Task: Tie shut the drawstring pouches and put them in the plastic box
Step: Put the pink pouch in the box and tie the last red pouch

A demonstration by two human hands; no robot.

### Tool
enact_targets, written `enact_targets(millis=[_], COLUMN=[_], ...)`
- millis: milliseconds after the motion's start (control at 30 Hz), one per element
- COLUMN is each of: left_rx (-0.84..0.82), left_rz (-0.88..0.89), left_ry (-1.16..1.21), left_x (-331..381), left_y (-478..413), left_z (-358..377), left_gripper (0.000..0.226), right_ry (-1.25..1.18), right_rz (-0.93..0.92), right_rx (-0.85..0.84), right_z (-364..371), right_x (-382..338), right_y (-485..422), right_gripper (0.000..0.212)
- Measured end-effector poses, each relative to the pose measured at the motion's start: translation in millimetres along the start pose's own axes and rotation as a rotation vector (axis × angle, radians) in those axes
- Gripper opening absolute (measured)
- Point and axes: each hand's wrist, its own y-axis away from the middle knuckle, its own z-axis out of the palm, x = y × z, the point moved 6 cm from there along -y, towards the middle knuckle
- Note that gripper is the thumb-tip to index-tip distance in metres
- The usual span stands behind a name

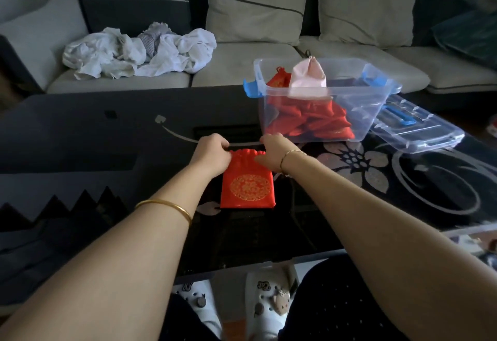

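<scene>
Progress is partial: red pouches (309, 119) and a pink pouch (308, 80) sit in the plastic box (369, 119) near the table's (80, 139) far edge, while our left hand (212, 152) and right hand (273, 152) pinch, fingers curled, the gathered mouth of one red pouch (248, 183) mid-table, apparently not yet knotted.

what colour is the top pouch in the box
It's a pale pink satin pouch, head view.
</scene>
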Motion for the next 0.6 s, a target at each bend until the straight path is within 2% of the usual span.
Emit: enact_targets(millis=[133, 267, 433, 533, 600], left_rx=[-0.059, -0.082, -0.065, -0.005, 0.043], left_rz=[0.031, 0.046, 0.083, 0.114, 0.136], left_ry=[-0.045, 0.008, 0.091, 0.094, 0.104], left_x=[-3, -1, 5, 12, 17], left_y=[2, 5, 7, 10, 14], left_z=[7, 8, -6, -18, -26], left_gripper=[0.047, 0.051, 0.026, 0.013, 0.014], right_ry=[-0.014, -0.153, -0.271, -0.387, -0.475], right_rz=[-0.03, -0.206, -0.302, -0.248, -0.176], right_rx=[0.006, 0.08, 0.249, 0.255, 0.234], right_z=[13, 4, -23, -33, -38], right_x=[4, -4, -3, 5, 15], right_y=[-1, 7, 24, 31, 35], right_gripper=[0.033, 0.024, 0.024, 0.034, 0.039])
